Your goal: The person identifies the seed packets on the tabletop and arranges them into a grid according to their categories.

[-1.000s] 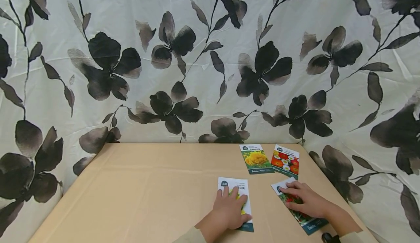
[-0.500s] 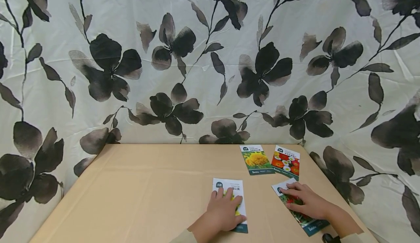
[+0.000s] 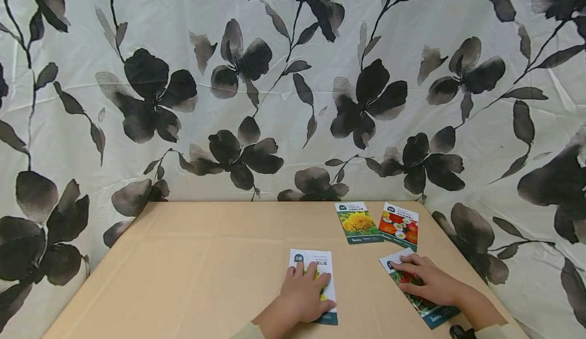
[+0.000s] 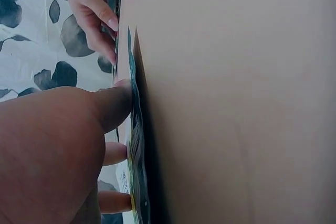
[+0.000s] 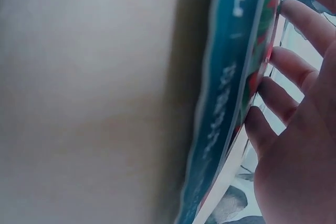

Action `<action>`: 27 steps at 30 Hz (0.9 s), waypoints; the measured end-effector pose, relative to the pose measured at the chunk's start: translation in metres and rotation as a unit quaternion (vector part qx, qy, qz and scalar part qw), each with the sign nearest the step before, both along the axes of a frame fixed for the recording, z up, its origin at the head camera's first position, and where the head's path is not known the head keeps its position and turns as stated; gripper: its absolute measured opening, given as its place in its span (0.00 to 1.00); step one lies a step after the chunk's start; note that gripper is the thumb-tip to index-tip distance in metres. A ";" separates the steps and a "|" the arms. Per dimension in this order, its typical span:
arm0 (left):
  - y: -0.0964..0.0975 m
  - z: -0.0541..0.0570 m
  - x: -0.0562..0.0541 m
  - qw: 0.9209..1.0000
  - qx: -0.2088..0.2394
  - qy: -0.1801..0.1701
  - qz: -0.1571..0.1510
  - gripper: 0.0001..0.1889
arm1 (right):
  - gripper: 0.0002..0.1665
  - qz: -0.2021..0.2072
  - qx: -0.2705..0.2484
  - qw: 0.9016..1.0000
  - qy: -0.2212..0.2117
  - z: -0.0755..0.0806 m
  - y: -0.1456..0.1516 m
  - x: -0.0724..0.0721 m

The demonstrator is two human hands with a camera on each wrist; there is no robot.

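Note:
My left hand lies flat with straight fingers on a white seed packet with a yellow flower, pressing it to the tan table. The left wrist view shows the same packet edge-on under the fingers. My right hand rests flat on a second packet with red flowers near the table's right edge; the right wrist view shows that packet's teal border beneath the fingers.
Two more seed packets lie at the back right of the table: one with a yellow flower and one with red and white flowers. A floral black-and-white cloth hangs behind and around the table.
My left hand has slid its packet leftward across the table. The right hand and its packet have stayed where they were.

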State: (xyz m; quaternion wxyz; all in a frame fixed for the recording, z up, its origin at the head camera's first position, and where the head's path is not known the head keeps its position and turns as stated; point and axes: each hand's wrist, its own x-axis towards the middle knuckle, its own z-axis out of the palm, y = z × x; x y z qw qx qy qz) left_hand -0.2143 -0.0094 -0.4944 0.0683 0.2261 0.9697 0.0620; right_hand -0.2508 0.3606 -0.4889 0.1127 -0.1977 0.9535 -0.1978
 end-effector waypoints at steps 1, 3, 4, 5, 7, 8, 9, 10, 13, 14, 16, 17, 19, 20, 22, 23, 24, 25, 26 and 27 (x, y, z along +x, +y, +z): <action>-0.001 0.000 0.000 1.000 0.000 0.001 0.000 0.34 | 0.33 0.000 0.001 1.000 0.000 0.000 0.000 0.000; -0.004 0.000 0.001 1.000 -0.001 0.003 0.001 0.34 | 0.33 -0.003 0.001 1.000 -0.002 0.001 -0.001 0.001; -0.005 0.001 0.002 1.000 -0.001 0.004 0.002 0.34 | 0.34 -0.003 0.002 1.000 -0.003 0.002 -0.002 0.001; -0.006 0.001 0.002 1.000 0.000 0.003 0.003 0.34 | 0.34 -0.004 0.002 1.000 -0.004 0.002 -0.002 0.001; -0.009 0.002 0.003 1.000 -0.001 0.005 0.002 0.34 | 0.34 -0.007 0.001 1.000 -0.008 0.002 -0.003 0.001; -0.010 0.002 0.003 1.000 -0.003 0.007 0.001 0.34 | 0.34 -0.009 0.000 1.000 -0.010 0.002 -0.003 0.001; -0.012 0.002 0.003 1.000 -0.006 0.009 0.001 0.34 | 0.34 -0.010 0.000 1.000 -0.012 0.002 -0.003 0.001; -0.013 0.001 0.004 1.000 -0.007 0.011 0.000 0.34 | 0.34 -0.011 0.001 1.000 -0.012 0.002 -0.003 0.001; -0.016 -0.001 0.003 1.000 -0.012 0.016 -0.003 0.34 | 0.34 -0.013 -0.001 1.000 -0.015 0.002 -0.003 0.001; -0.017 -0.002 0.003 1.000 -0.014 0.017 -0.003 0.34 | 0.34 -0.013 -0.001 1.000 -0.015 0.002 -0.003 0.001; -0.020 -0.004 0.003 1.000 -0.013 0.016 -0.003 0.34 | 0.34 -0.014 -0.003 1.000 -0.017 0.002 -0.002 0.001; -0.021 -0.004 0.003 1.000 -0.013 0.017 -0.003 0.34 | 0.34 -0.014 -0.003 1.000 -0.018 0.001 -0.002 0.001; -0.023 -0.004 0.003 1.000 -0.015 0.014 -0.003 0.35 | 0.34 -0.014 -0.004 1.000 -0.020 0.001 -0.002 0.001; -0.024 -0.003 0.003 1.000 -0.017 0.015 -0.002 0.34 | 0.34 -0.015 -0.004 1.000 -0.020 0.001 -0.002 0.001; -0.027 -0.003 0.003 1.000 -0.018 0.016 0.001 0.35 | 0.35 -0.016 -0.003 1.000 -0.021 0.001 -0.002 0.001; -0.028 -0.001 0.004 1.000 -0.019 0.017 0.002 0.35 | 0.35 -0.017 -0.003 1.000 -0.022 0.001 -0.002 0.001; -0.029 0.000 0.004 1.000 -0.019 0.017 0.003 0.35 | 0.35 -0.017 -0.002 1.000 -0.021 0.001 -0.002 0.000; -0.030 0.001 0.005 1.000 -0.019 0.020 0.005 0.35 | 0.35 -0.018 -0.001 1.000 -0.021 0.001 -0.002 0.000; -0.031 0.001 0.005 1.000 -0.018 0.025 0.005 0.35 | 0.35 -0.018 0.000 1.000 -0.021 0.000 -0.002 0.000; -0.033 0.001 0.005 1.000 -0.017 0.026 0.005 0.35 | 0.35 -0.019 0.002 1.000 -0.021 0.000 -0.002 0.000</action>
